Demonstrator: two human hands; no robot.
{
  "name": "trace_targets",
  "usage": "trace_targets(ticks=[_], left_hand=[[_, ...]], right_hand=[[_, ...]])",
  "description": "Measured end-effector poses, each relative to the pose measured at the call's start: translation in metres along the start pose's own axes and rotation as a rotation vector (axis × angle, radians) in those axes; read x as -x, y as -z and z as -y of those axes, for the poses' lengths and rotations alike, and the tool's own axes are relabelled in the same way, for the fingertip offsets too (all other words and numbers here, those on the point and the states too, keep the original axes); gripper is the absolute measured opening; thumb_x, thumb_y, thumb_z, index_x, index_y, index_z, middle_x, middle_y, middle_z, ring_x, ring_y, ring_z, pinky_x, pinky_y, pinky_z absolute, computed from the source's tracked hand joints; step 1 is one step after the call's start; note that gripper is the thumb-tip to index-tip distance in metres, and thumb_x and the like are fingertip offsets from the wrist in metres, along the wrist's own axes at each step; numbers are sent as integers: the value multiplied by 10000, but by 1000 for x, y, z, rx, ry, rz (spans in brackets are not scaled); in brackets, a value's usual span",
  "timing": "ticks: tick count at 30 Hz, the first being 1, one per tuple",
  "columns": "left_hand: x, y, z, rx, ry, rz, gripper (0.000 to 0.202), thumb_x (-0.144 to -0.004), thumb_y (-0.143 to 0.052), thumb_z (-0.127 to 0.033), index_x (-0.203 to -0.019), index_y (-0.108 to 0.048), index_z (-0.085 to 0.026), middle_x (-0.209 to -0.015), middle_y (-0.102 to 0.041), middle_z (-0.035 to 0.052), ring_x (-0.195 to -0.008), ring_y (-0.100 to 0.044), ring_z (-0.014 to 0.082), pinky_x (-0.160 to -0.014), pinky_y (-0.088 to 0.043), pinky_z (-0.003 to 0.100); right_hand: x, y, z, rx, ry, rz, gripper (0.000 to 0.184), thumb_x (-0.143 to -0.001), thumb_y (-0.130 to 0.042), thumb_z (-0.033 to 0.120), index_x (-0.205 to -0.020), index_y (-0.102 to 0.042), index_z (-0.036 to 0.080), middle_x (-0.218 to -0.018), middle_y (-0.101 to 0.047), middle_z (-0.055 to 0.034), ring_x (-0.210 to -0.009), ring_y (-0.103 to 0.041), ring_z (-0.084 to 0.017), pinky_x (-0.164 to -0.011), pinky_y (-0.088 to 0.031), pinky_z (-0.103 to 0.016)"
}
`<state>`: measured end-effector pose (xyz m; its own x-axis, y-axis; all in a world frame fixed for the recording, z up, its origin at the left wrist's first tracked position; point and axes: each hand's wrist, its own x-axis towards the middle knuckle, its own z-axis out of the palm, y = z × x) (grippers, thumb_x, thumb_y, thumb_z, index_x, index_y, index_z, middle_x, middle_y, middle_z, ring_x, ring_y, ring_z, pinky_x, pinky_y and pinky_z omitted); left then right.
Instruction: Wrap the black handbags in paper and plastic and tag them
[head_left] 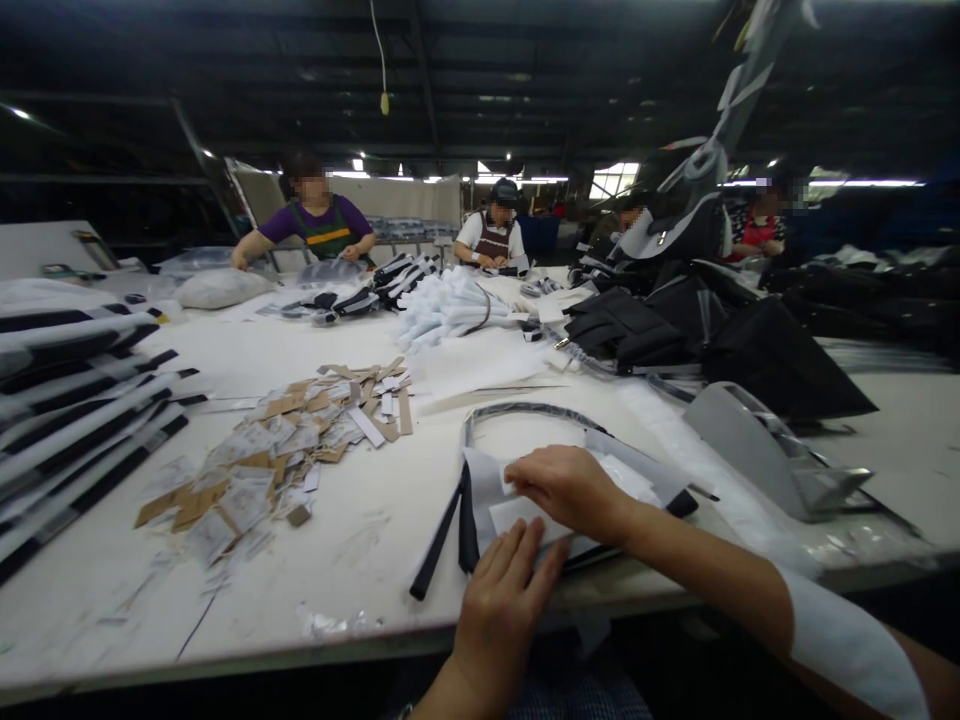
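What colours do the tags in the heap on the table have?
The tags are mainly brown and white, best seen in the head view.

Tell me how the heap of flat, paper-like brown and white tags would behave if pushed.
The brown and white tag heap would probably scatter, its pieces overlapping loosely. They look thin, so likely light; being flat, they should slide rather than roll.

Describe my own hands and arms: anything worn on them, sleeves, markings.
Your left hand and right hand wear no gloves. Your right forearm is sleeveless as far as a broad, smooth white band or patch, with bare arm beyond; whether it wraps around is unclear. Little of your left arm shows. I can make out no markings.
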<state>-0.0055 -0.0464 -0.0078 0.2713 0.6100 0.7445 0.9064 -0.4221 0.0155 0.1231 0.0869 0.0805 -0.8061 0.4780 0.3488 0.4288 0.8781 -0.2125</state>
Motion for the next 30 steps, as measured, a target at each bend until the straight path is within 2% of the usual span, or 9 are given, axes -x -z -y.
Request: trace_targets(ticks=[3, 6, 13, 17, 20, 24, 30], left_hand=[[0, 2, -1, 26, 14, 4, 382, -1000, -431, -153, -1329, -597, -255, -1288, -667, 73, -1165, -646, 238, -907, -598, 380], [-1, 4, -1, 65, 32, 20, 345, -989, -474, -166, -1293, -620, -233, -1270, -676, 72, -1139, -656, 232, -931, -588, 386], [0, 3, 6, 115, -11, 34, 328, -991, -467, -160, -1283, -609, -203, -1270, -675, 57, -1166, -635, 237, -954, -573, 398], [1, 4, 11, 194, -25, 120, 349, -983, -456, -135, -1315, -560, -144, -1326, -637, 77, -1247, -575, 231, -1045, -515, 397], [3, 6, 13, 236, 50, 138, 339, -955, -468, -114, -1281, -564, -124, -1312, -629, 124, -1229, -584, 228, -1052, -505, 368], [7, 6, 12, 291, 132, 88, 287, -921, -478, -94, -1189, -578, -124, -1227, -656, 145, -1145, -629, 229, -987, -544, 334], [11, 2, 10, 297, 175, 46, 338, -934, -467, -127, -1264, -536, -137, -1185, -668, 140, -1100, -652, 234, -945, -566, 343]], right_hand=[[25, -10, 5, 52, 90, -7, 143, -916, -557, 155, -911, -681, 225, -793, -721, -36, -745, -646, -182, -701, -425, -290], [39, -12, 9, 25, 77, -57, 164, -925, -533, 153, -906, -680, 223, -781, -718, -41, -739, -646, -189, -701, -456, -302], [57, -13, 19, -245, -149, -251, 77, -899, -618, 189, -887, -685, 226, -835, -736, -28, -791, -691, -174, -757, -532, -281], [63, -16, 18, -330, -219, -300, 24, -867, -673, 196, -877, -681, 216, -816, -724, -12, -759, -686, -156, -730, -540, -256], [66, -18, 17, -307, -138, -300, 76, -879, -642, 142, -890, -680, 206, -829, -719, -13, -774, -679, -152, -732, -533, -256], [72, -21, 20, -203, -28, -317, 95, -913, -601, 129, -909, -675, 189, -803, -709, -26, -756, -666, -156, -721, -532, -271], [82, -15, 30, -56, 110, -315, 143, -931, -556, 86, -961, -675, 160, -854, -737, -49, -816, -688, -172, -770, -545, -306]])
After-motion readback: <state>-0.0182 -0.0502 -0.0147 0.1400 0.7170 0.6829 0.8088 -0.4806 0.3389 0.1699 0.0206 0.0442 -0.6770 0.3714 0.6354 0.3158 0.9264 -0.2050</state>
